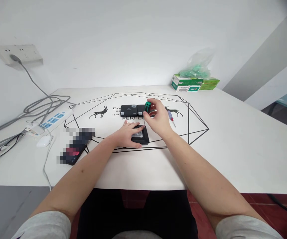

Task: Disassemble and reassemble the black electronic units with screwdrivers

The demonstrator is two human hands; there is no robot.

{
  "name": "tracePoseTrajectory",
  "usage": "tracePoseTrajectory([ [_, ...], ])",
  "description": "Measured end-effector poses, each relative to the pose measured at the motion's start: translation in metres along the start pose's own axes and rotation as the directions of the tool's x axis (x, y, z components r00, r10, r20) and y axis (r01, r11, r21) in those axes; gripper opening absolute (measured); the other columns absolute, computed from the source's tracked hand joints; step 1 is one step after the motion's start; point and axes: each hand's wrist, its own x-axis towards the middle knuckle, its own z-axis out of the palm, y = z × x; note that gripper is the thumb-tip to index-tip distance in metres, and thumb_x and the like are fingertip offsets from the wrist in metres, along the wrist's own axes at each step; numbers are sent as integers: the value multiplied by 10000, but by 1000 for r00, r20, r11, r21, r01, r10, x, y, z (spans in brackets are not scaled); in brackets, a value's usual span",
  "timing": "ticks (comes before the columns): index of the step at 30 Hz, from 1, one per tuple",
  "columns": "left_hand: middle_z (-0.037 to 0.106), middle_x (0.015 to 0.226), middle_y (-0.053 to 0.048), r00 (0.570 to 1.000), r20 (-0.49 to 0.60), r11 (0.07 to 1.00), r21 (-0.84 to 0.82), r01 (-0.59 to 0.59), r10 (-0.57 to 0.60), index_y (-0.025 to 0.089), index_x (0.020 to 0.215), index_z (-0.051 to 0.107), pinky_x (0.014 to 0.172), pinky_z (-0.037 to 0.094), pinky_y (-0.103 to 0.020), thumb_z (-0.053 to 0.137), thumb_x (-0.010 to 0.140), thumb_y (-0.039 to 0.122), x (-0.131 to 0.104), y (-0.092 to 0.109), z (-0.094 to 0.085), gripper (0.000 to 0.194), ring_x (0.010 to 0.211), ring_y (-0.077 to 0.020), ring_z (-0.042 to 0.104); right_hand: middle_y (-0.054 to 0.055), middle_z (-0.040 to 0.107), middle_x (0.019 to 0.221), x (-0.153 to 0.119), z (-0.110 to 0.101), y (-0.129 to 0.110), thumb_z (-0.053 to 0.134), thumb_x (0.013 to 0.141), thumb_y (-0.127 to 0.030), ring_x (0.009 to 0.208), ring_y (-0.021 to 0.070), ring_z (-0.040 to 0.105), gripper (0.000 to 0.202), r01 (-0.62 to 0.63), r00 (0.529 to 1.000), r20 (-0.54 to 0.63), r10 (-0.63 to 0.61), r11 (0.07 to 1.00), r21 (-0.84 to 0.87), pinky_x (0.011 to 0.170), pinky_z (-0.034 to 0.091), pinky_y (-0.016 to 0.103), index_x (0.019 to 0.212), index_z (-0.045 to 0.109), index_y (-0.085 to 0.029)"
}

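A flat black box (145, 135) with a white label lies on the printed mat. My left hand (128, 134) spans it, fingers at its far edge and thumb along the near edge, holding it against the table. In my right hand (159, 118) is a screwdriver (147, 106) with a green and black handle, held nearly upright. Its thin shaft points down to the box's far right corner, beside my left index finger; the tip is too small to make out. Just beyond sit two more black boxes, one (128, 111) in plain view, the other (141, 109) partly behind the screwdriver and my right hand.
Right of my right hand lies a second screwdriver (171, 117) with a clear bluish handle. A phone (77, 146), partly pixelated, rests at left near a power strip (55, 120) and grey cables (41, 103). Green and white cartons (187, 83) with a plastic bag (199, 64) stand against the wall.
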Motion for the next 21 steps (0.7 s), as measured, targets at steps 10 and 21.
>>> tracePoseTrajectory([
  [10,351,1804,-186,1000,-5,1000,-28,8,-8,257,1753,405,1369,13,-711,814,891,701,-2,2,-2,1053,1671,-459,299,99,736,1245,0,0,3,661,847,-237,962,236,723,490,27,1000,-14,-27,1000,0,758,684,437,1333,603,-261],
  [21,329,1813,-189,1000,2,999,-33,15,-15,258,1763,381,1369,11,-706,791,890,729,-2,0,1,1073,1676,-453,289,88,731,1243,0,0,4,657,869,-239,967,236,719,472,43,997,-61,-44,999,-12,754,687,434,1333,587,-288],
])
